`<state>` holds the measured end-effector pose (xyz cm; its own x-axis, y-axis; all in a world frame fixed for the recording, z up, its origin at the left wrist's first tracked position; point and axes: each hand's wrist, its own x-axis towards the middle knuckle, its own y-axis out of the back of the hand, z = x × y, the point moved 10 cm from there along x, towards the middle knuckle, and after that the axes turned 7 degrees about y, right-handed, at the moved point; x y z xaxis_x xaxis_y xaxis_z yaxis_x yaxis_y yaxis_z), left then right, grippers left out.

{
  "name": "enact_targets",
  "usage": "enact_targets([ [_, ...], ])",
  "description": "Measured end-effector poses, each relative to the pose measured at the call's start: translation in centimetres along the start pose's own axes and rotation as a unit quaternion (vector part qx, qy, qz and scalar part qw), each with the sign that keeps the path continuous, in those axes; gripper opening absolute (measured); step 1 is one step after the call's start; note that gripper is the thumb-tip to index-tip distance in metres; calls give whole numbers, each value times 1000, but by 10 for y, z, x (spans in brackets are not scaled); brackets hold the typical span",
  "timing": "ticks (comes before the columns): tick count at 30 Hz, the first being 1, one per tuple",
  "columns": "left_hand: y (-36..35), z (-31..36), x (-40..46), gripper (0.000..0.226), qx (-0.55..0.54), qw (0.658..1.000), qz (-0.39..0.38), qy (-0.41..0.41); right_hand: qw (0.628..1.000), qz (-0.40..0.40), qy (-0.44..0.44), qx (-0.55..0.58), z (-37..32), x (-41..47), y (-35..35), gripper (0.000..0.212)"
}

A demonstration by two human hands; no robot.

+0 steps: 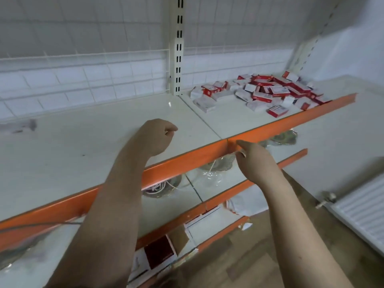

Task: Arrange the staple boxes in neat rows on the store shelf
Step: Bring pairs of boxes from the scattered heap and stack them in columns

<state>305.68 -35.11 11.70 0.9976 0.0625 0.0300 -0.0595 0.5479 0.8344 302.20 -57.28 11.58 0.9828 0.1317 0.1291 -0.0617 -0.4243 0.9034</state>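
Your staple boxes (264, 91) lie in a loose red-and-white heap at the far right of the top shelf (87, 140), tumbled over one another at all angles, with a few strays lying flat at the near edge of the pile just behind the orange front strip (207, 150). The rest of that shelf, to the left of the slotted upright post (178, 46), is bare. Your left hand (154, 136) hovers over the shelf, well apart from the heap, fingers curled into a loose fist and holding nothing. Your right hand (252, 157) is at the shelf's front edge, fingers together and bent, fingertips touching the orange strip. On the lower shelves you can see plastic-wrapped plates (216, 163) and some flat packets (160, 252).
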Motion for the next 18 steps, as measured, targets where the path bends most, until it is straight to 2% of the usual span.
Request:
enact_targets([
  [5,-24,38,24,30,20,1000,-7,4,1000,-13,15,6,48,26,15,37],
  [12,-41,50,89,37,92,996,-9,9,999,-24,23,29,84,76,19,38],
  [16,-56,61,143,50,143,989,6,-34,999,-32,24,14,107,123,13,40],
  [18,-67,69,164,56,150,987,-14,-52,999,-35,21,-3,115,150,16,44],
])
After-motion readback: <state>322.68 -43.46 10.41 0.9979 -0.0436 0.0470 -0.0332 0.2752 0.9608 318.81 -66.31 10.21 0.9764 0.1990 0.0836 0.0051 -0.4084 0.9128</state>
